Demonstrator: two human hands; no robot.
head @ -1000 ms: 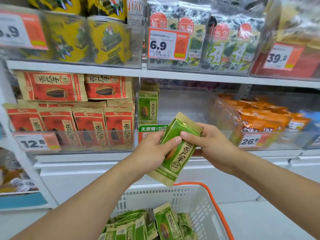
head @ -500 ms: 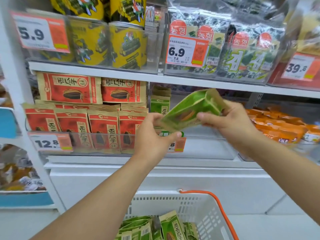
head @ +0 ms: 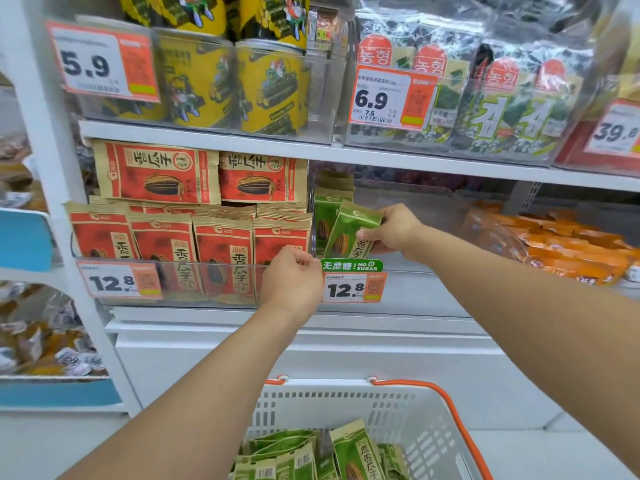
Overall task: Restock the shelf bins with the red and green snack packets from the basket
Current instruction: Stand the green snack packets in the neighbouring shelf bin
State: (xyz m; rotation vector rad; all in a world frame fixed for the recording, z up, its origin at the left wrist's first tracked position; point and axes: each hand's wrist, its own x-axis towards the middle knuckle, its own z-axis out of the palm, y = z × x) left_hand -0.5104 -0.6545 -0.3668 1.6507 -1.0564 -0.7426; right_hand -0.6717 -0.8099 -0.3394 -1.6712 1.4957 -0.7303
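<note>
While the left hand [head: 291,282] grips the clear bin's front edge [head: 207,266] steadying it, right-hand fingers [head: 369,233] pinch a green packet [head: 349,230], at twelve o'clock from the basket [head: 346,400], for upright slotting.

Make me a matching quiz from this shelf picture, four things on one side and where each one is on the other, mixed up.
Things:
1. green packet
2. red packets
3. basket
4. yellow cans

Places:
A. on the top shelf, behind the 5.9 tag
B. below the shelves, holding more green packets
C. in the right hand, going into the middle bin
D. standing in the bin left of the left hand

Pairs: 1-C, 2-D, 3-B, 4-A
</note>
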